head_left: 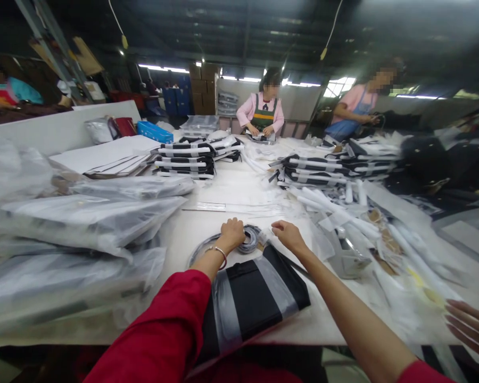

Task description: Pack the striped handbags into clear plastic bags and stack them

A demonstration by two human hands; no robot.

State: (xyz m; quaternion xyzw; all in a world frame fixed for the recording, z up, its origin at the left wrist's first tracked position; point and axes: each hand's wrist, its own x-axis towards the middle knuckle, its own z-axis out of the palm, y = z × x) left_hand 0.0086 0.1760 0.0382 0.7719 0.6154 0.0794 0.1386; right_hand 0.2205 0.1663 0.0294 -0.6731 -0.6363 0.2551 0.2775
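Bundle lengthwise aslant, right end farther, left hand at coil, right hand near, grips unclear

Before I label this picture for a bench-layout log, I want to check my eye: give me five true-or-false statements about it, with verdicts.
1. The left hand is at the grey coil. True.
2. The bracelet is on the right wrist. False: the bracelet is on the left wrist.
3. Grey bands cross the black package nearest the wearer. True.
4. The plastic-wrapped packages are piled to the right of the black package. False: the plastic-wrapped packages are piled to its left.
5. Another person's hand shows at the right edge of the picture. True.
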